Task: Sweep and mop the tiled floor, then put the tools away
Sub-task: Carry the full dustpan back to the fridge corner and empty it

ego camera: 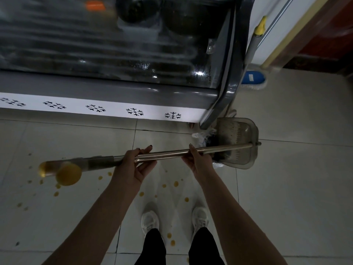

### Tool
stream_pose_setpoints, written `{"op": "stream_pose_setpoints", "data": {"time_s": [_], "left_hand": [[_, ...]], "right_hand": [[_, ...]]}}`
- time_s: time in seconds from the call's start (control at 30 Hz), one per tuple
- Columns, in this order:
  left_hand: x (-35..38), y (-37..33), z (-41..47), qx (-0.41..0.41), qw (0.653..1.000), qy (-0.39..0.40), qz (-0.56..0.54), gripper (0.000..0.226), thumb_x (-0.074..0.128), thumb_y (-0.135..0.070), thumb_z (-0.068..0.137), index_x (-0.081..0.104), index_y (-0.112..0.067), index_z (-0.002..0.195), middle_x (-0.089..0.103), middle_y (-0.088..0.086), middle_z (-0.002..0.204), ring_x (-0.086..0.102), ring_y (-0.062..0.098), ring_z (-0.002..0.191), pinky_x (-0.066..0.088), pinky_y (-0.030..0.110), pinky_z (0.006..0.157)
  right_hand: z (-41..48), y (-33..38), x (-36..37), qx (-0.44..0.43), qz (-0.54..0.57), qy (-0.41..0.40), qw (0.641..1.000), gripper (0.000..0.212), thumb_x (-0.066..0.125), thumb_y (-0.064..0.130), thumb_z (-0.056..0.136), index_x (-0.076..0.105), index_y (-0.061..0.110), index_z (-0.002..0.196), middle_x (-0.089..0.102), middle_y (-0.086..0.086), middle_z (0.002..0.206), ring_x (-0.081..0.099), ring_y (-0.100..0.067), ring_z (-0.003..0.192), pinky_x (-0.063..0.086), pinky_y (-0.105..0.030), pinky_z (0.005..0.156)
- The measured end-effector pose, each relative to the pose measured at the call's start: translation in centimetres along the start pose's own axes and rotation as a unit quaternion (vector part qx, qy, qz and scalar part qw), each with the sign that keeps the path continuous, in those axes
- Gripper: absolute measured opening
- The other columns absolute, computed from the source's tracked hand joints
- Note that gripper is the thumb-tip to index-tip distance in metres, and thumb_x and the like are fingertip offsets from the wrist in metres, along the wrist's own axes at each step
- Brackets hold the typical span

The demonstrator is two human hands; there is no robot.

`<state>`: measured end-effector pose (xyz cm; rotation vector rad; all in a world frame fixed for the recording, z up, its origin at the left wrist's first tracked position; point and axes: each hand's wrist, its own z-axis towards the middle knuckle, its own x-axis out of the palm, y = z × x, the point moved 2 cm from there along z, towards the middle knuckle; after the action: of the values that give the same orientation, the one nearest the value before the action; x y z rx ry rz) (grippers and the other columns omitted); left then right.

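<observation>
Both bare forearms reached forward and down, and the two hands held a pair of metal handles [164, 154] lying almost level across the body. The left hand [135, 163] cupped them loosely, palm turned up, with dark-nailed fingers only partly curled round. The right hand [198, 159] gripped them from above, thumb laid along the tubes. The handles ended to the left in blurred yellow caps [68, 175] and to the right at a grey dustpan [246, 150] with broom bristles [234, 134] lying in it, beside the corner of a glass-topped freezer [114, 54]. The freezer's white strip [114, 109] bore a row of black snowflake marks. A blue-headed mop [252, 78] stood beyond the freezer, its small white label too small to read. Yellow spots [175, 184] dotted the pale tiled floor [296, 178] around white shoes [150, 220].
</observation>
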<state>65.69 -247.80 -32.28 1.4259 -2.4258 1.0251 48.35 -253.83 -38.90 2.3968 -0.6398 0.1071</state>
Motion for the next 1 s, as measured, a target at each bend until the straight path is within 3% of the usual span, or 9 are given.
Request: {"op": "stream_pose_setpoints", "data": {"time_s": [0.13,0.3,0.4,0.5,0.73,0.9,1.0], "left_hand": [[-0.4,0.1,0.0,0.000,1.000,0.004,-0.001,0.016,0.046,-0.011,0.095,0.048,-0.009,0.078,0.074,0.011,0.085,0.073,0.022,0.077,0.058,0.040,0.074],[0.0,0.0,-0.3,0.002,1.000,0.014,0.012,0.017,0.045,-0.011,0.095,0.048,-0.008,0.079,0.074,0.011,0.087,0.072,0.024,0.081,0.057,0.041,0.076],[1.3,-0.2,-1.0,0.011,0.999,0.022,0.038,0.019,0.045,-0.010,0.095,0.051,-0.007,0.077,0.072,0.012,0.092,0.068,0.027,0.091,0.055,0.041,0.079],[3.3,-0.7,-2.2,0.033,0.995,0.044,0.083,0.019,0.047,-0.008,0.094,0.052,-0.007,0.077,0.071,0.012,0.095,0.067,0.026,0.091,0.057,0.037,0.078],[7.8,-1.9,-5.2,0.078,0.975,0.107,0.181,0.016,0.048,-0.008,0.094,0.054,-0.008,0.080,0.072,0.006,0.089,0.067,0.020,0.090,0.058,0.033,0.076],[11.5,-2.5,-6.5,0.067,0.962,0.122,0.237,0.008,0.051,-0.009,0.092,0.055,-0.007,0.085,0.069,0.013,0.099,0.067,0.025,0.094,0.057,0.038,0.077],[14.0,-2.5,-7.4,0.069,0.947,0.149,0.275,0.009,0.051,-0.008,0.092,0.055,-0.005,0.084,0.070,0.012,0.092,0.068,0.025,0.086,0.061,0.033,0.064]], "right_hand": [[0.0,-0.3,-0.1,0.000,0.008,0.004,1.000,0.023,0.060,0.001,0.090,0.050,0.003,0.069,0.062,-0.004,0.052,0.064,-0.009,0.046,0.053,-0.042,0.083],[-0.1,-0.1,-0.4,-0.011,0.009,0.003,1.000,0.022,0.059,0.003,0.091,0.052,0.002,0.070,0.060,-0.009,0.064,0.065,-0.010,0.050,0.057,-0.036,0.076],[-0.4,0.6,-0.7,-0.019,0.031,0.008,0.999,0.021,0.057,0.002,0.092,0.052,0.002,0.072,0.063,-0.005,0.052,0.065,-0.009,0.049,0.059,-0.032,0.065],[-1.4,1.8,-1.1,-0.022,0.063,0.016,0.998,0.017,0.055,0.003,0.093,0.053,0.003,0.076,0.065,-0.002,0.051,0.067,-0.010,0.050,0.059,-0.031,0.064],[-4.1,4.1,-1.8,-0.039,0.150,0.044,0.987,0.008,0.051,0.005,0.095,0.055,-0.001,0.096,0.065,-0.017,0.088,0.069,-0.021,0.074,0.060,-0.028,0.058],[-6.5,6.4,-2.9,-0.041,0.198,0.034,0.979,0.008,0.052,0.004,0.095,0.054,-0.004,0.092,0.066,-0.017,0.075,0.069,-0.021,0.063,0.060,-0.029,0.055],[-7.3,7.5,-4.1,-0.020,0.207,0.015,0.978,0.015,0.052,0.005,0.095,0.054,-0.006,0.085,0.068,-0.017,0.066,0.069,-0.022,0.058,0.059,-0.027,0.052]]}}
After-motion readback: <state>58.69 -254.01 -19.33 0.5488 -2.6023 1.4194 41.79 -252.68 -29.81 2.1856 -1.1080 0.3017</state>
